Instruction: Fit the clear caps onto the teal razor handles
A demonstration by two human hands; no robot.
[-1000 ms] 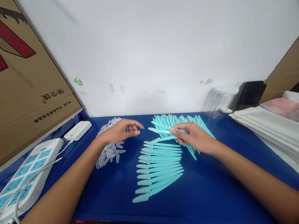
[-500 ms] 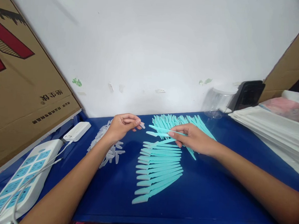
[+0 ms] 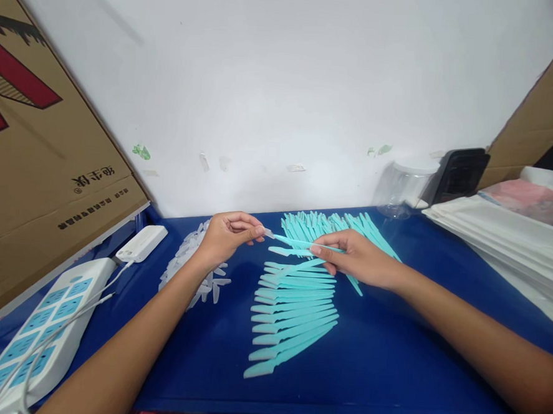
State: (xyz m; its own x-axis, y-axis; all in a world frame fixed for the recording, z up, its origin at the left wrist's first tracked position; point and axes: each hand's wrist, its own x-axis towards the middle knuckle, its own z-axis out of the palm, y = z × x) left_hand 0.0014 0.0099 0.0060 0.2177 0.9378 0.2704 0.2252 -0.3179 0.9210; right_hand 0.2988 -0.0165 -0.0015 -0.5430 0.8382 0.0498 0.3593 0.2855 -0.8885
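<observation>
Below the white wall [image 3: 283, 95], a blue worktop [image 3: 389, 364] is covered with small parts. At the far right of centre, a pile of teal sticks [image 3: 373, 228] is heaped; nearer, a row of teal sticks [image 3: 298, 314] is fanned out, tips to the left. At left, a heap of clear caps [image 3: 179, 263] is partly hidden by an arm.

And now, mid-air between heap and pile, two hands are brought face to face! By the right hand [image 3: 355, 258] a teal stick [image 3: 295, 242] is grasped, its tip aimed left; another stick is seen just below, apparently held too. By the left hand [image 3: 228, 235], thumb and fingers pinched, a clear cap [image 3: 269, 233] is gripped by its end, right at the stick's tip. Whether the tip has been entered cannot be told.

For a clean fit, cap and stick are best kept in one line, the stick steadied and the cap pushed gently; if tilted, the cap might be snagged.
</observation>
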